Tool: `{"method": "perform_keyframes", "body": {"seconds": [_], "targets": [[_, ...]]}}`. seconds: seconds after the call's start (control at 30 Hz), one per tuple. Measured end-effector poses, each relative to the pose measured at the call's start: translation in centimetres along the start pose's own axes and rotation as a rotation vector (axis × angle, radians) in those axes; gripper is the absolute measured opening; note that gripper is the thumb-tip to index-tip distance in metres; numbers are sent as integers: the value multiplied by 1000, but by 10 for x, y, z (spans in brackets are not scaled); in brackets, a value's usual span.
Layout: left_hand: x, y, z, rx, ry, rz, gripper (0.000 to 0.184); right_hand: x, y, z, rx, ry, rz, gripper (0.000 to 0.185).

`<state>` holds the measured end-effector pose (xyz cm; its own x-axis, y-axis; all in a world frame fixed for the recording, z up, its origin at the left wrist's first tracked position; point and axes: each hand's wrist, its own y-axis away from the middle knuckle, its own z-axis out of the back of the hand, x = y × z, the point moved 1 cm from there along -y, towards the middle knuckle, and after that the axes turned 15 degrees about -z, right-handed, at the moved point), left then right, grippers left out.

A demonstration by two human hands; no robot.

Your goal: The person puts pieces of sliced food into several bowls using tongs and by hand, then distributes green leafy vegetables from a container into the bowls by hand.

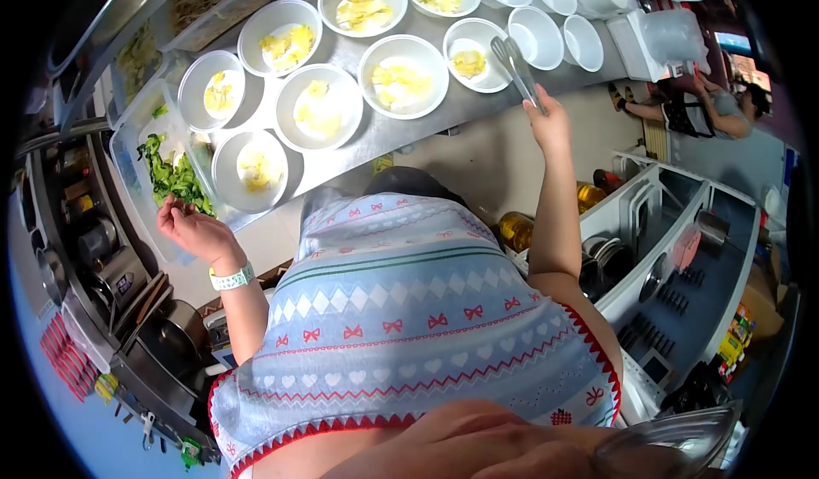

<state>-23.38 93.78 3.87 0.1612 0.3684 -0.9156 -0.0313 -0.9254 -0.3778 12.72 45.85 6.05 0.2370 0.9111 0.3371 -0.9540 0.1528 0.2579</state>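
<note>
My right hand (548,121) is closed on metal tongs (519,71), whose tips are over the edge of a white bowl (477,27) with yellow pieces in it. Several more white bowls in two rows hold similar yellow pieces, one of them (249,191) at the near left. Empty white bowls (536,39) stand to the right of the tongs. At the left, my left hand (189,225) hovers by the near side of a clear plastic tub (136,191) with chopped green vegetables (177,174). Its fingers are curled, and what they hold, if anything, is too small to tell.
Clear containers (213,5) of shredded food stand at the back left of the metal table (358,156). A white shelf unit (661,240) with pans and plates is at the right. Another person (725,114) sits at the far right. Pots and bottles line the left side.
</note>
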Motion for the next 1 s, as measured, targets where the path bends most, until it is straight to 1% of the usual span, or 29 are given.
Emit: {"method": "perform_keyframes", "body": {"seconds": [0.07,0.13,0.17,0.23,0.27,0.33,0.37,0.43,0.47,0.5,0.57,0.6,0.63,0.7,0.73,0.77,0.8,0.83,0.87,0.9,0.93,0.97,1.0], "targets": [[-8,20,-7,3,2,11,13,-3,-7,17,9,49,45,52],[-19,33,-14,-7,-12,9,13,24,-2,34,191,514,110,44],[-22,36,-15,-16,-20,14,13,38,-3,35,196,510,115,44],[-23,40,-12,-29,-21,14,13,64,-12,31,165,685,193,39],[-22,41,-9,-37,-16,15,13,67,-16,26,169,686,200,39],[-21,42,0,-35,-29,6,13,72,-19,17,-12,611,253,39],[-21,42,4,-28,-36,-1,13,73,-20,16,-8,612,260,39],[-24,48,6,-56,-53,11,13,74,-26,20,72,537,174,40],[-25,51,5,-67,-63,26,14,72,-34,12,57,605,194,40],[-26,53,3,-70,-63,24,14,74,-33,11,57,604,196,40],[-28,61,-4,27,-66,41,14,78,-30,6,312,653,234,40],[-33,69,-16,61,-12,26,14,74,-31,7,214,622,265,39],[-36,77,-27,59,-13,24,14,72,-33,7,214,622,268,39],[-43,93,-50,277,43,14,15,72,-39,7,78,546,148,40],[-41,100,-58,325,50,31,16,74,-42,5,79,583,212,39],[-39,106,-66,372,58,48,16,73,-43,5,79,582,215,39],[-40,113,-77,409,76,69,17,71,-45,6,151,601,247,41],[-44,117,-88,499,86,87,17,70,-45,6,222,619,280,42],[-48,121,-101,628,31,92,18,71,-45,6,221,618,283,42],[-47,127,-116,747,75,186,18,74,-44,6,171,575,250,42],[-46,132,-130,915,90,197,20,77,-43,6,121,532,218,42],[-35,141,-144,1062,81,76,21,80,-41,5,118,528,217,42],[-40,146,-164,1165,72,-118,22,82,-39,4,151,595,226,43]]}}
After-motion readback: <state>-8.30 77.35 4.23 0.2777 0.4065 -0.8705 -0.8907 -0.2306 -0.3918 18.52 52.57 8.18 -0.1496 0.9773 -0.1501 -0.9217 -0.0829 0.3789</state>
